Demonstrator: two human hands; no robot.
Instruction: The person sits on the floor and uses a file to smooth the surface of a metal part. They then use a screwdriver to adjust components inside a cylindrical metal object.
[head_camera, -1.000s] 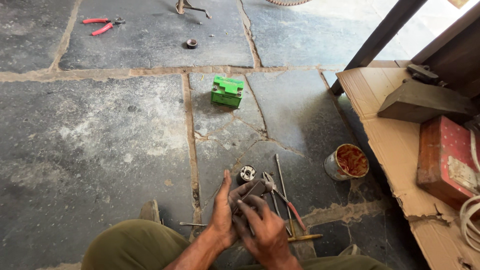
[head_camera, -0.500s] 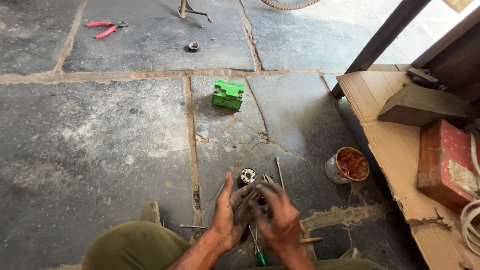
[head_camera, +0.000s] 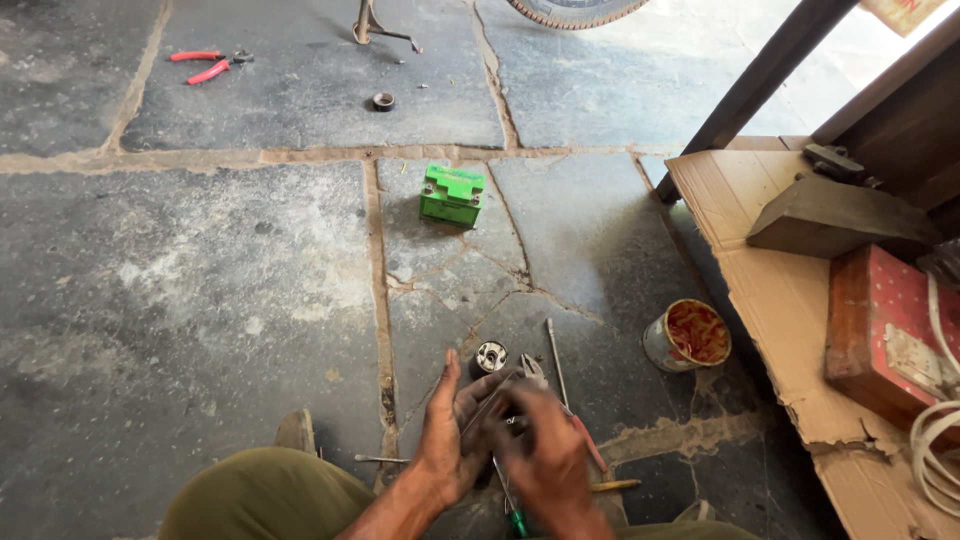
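- A person sits low on a grey stone floor (head_camera: 200, 290), knees in green trousers at the bottom of the view.
- The left hand (head_camera: 450, 435) is open, palm up, thumb pointing away. It cups a small dark part (head_camera: 505, 420) that is hard to make out.
- The right hand (head_camera: 545, 465) is over that part and looks blurry. I cannot tell if it is closed on something or just touching.
- A screwdriver with a green handle (head_camera: 512, 515) pokes out under the right hand. It may be held, but the blur hides that.
- So the small part sits in the left palm, between the two hands, just above the floor.
- Just past the fingers lies a small round metal piece (head_camera: 489, 356). Next to it are pliers (head_camera: 535, 370) and a long thin metal rod (head_camera: 556, 360).
- A little tin with orange stuff inside (head_camera: 687, 337) stands near, to the right.
- A green box-shaped battery (head_camera: 452, 195) sits further away on the floor, alone.
- Red-handled pliers (head_camera: 200, 68) and a small ring (head_camera: 383, 100) lie far off at the top.
- Cardboard (head_camera: 760, 260) on the right has a wooden block (head_camera: 835, 215) and a red box (head_camera: 885, 335) on it.
- I think the work on the part is in the middle. Loose pieces and tools are spread out, and the part is not set down anywhere as finished.
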